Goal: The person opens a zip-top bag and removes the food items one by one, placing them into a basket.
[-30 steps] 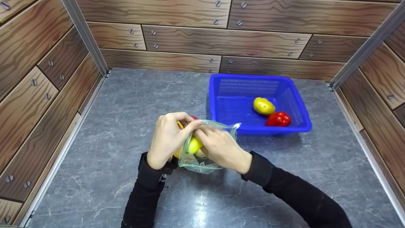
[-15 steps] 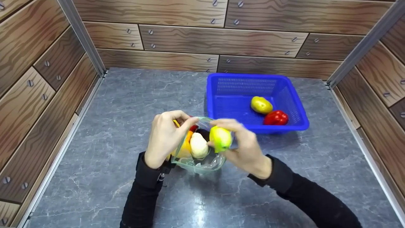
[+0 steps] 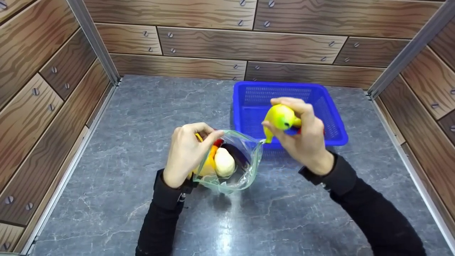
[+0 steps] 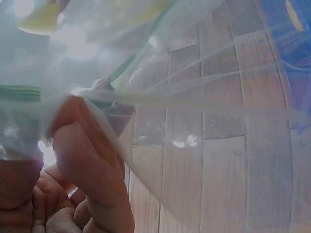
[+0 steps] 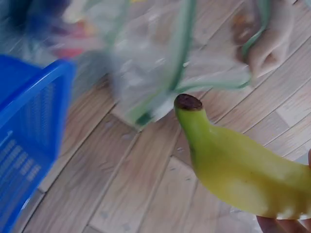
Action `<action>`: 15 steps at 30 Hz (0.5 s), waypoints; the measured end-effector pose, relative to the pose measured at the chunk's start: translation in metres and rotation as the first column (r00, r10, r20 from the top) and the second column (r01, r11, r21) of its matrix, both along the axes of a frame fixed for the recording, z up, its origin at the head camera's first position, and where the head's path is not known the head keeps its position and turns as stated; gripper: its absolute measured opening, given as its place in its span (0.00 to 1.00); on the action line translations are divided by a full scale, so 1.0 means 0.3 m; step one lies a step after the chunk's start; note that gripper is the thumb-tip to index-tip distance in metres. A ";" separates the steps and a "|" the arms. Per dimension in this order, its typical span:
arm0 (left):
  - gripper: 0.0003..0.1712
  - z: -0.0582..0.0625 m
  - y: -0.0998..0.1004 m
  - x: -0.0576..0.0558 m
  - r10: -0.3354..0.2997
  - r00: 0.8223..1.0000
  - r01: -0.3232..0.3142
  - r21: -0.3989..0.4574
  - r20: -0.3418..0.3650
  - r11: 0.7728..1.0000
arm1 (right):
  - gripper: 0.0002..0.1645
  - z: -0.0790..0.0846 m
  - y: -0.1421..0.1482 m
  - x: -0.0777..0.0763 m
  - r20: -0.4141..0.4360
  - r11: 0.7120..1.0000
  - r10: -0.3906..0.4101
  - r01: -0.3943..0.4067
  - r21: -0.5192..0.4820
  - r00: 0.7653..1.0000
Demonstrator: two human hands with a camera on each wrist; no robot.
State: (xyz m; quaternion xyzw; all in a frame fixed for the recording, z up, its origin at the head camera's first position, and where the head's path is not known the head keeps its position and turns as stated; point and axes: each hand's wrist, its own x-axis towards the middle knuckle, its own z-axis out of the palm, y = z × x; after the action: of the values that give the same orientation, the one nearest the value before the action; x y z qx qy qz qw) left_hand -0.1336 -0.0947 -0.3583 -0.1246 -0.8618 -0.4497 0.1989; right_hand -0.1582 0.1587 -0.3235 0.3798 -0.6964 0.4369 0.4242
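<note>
My left hand pinches the rim of a clear zip bag with a green-edged mouth, which gapes upward. Inside it lie a pale, pear-shaped item, a dark eggplant, and orange and red pieces partly covered by the hand. In my right hand is a yellow banana, gripped between thumb and fingers above the near side of the blue basket. The right wrist view shows the banana's dark stem end close to the bag's corner. In the left wrist view, the fingers pinch the plastic film.
Inside the basket, a red pepper and a yellow item are mostly hidden behind my right hand. Wood-patterned walls enclose the grey marbled tabletop at the back and both sides.
My right hand has come out of the bag with the banana and moved right and away from me, over the basket. My left hand has stayed at the bag's rim.
</note>
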 end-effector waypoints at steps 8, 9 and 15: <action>0.14 0.001 -0.003 0.002 0.008 1.000 -0.008 0.004 -0.008 1.000 | 0.30 -0.063 0.079 -0.166 0.087 0.945 -0.177 0.144 0.294 0.980; 0.14 0.001 -0.003 0.002 0.008 1.000 -0.008 0.006 -0.007 1.000 | 0.30 -0.074 0.090 -0.193 0.095 0.926 -0.196 0.152 0.346 0.976; 0.14 0.004 -0.001 0.000 -0.003 1.000 0.003 0.006 -0.004 1.000 | 0.30 -0.142 0.160 -0.359 0.226 0.747 -0.285 0.068 0.661 0.931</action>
State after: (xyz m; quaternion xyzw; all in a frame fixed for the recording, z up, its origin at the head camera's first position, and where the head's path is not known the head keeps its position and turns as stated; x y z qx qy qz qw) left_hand -0.1336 -0.0951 -0.3572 -0.1260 -0.8599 -0.4523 0.2002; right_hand -0.2659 0.2067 -0.3661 0.3593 -0.8946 0.1835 0.1921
